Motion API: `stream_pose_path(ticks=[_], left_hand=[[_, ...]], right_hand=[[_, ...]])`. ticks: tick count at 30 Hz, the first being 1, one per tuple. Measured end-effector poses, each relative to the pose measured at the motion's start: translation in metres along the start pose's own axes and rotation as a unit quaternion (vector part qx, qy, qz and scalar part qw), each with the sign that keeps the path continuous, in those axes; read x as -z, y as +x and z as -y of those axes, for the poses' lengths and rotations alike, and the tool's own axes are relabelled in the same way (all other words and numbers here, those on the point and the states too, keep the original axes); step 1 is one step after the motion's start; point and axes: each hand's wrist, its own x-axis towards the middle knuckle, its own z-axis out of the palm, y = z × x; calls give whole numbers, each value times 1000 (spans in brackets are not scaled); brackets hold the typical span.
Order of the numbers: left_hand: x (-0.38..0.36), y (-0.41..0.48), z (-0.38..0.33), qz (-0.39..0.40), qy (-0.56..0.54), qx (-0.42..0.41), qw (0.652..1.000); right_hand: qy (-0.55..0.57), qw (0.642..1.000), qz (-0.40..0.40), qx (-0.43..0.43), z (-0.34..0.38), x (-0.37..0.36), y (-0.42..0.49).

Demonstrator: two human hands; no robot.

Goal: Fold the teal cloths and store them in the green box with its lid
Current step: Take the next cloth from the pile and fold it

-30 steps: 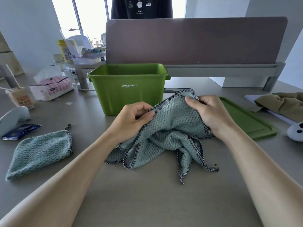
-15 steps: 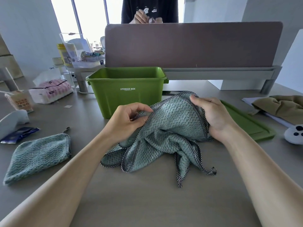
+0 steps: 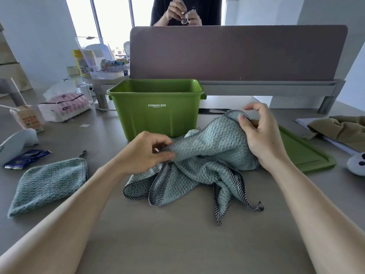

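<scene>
A crumpled teal cloth (image 3: 199, 163) with a black-and-white checked hem lies on the desk in front of the green storage box (image 3: 158, 115). My left hand (image 3: 142, 153) pinches its hem at the left. My right hand (image 3: 260, 135) holds the cloth's upper right part, thumb on the fabric and fingers lifted apart. The box stands open, and what I see of its inside is bare. Its green lid (image 3: 304, 153) lies flat to the right, partly behind my right hand. A second teal cloth (image 3: 51, 182), folded, rests at the left.
A tissue pack (image 3: 65, 107), a small carton (image 3: 27, 119), a white object (image 3: 17, 141) and a blue wrapper (image 3: 27, 158) sit at the left. An olive cloth (image 3: 343, 129) and a white toy (image 3: 357, 164) lie at the right. Behind the desk divider (image 3: 237, 52) stands a person.
My left hand slid along the hem and now pinches it lower. My right hand's fingers have lifted off the top edge. The cloth's upper edge has sagged a little.
</scene>
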Motion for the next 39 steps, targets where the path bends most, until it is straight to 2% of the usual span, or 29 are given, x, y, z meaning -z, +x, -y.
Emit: stream_pose_path(ticks=[4, 7, 9, 12, 15, 17, 20, 22, 25, 27, 30, 32, 34, 39], left_hand=[[4, -1, -7, -139, -129, 7, 982], [3, -1, -10, -181, -236, 18, 955], [2, 0, -11, -196, -299, 31, 934], [9, 0, -6, -210, -280, 8, 937], [21, -3, 2, -193, -192, -63, 960], [26, -4, 12, -185, -71, -72, 978], [23, -4, 20, -177, 102, -29, 979], [15, -4, 12, -150, 139, 7, 979], [1, 2, -23, -130, 41, -21, 990], [-9, 13, -46, -68, -29, -35, 997], [-22, 29, -63, 17, -16, -19, 1000], [-26, 31, -67, 2, -7, -33, 999], [-25, 24, -69, -12, -48, -60, 997], [-1, -15, -49, -4, -65, -156, 986]], right_hand=[[35, 998, -10, 60, 13, 2, -6], [70, 995, 21, 65, 21, 1, -10], [95, 995, 31, 29, 23, 0, -9], [194, 975, 35, -102, 22, 2, -4], [281, 930, 65, -227, 21, 7, 1], [280, 919, 88, -263, 20, 7, 1], [287, 912, 102, -273, 19, 5, 0], [296, 909, 116, -268, 22, 5, -1], [291, 909, 152, -257, 26, 5, -2], [293, 909, 168, -245, 29, 3, -3], [299, 912, 161, -231, 31, 4, -4], [270, 924, 154, -222, 28, 6, -4], [233, 937, 146, -216, 24, 8, -4], [115, 973, 71, -186, 10, 9, 0]])
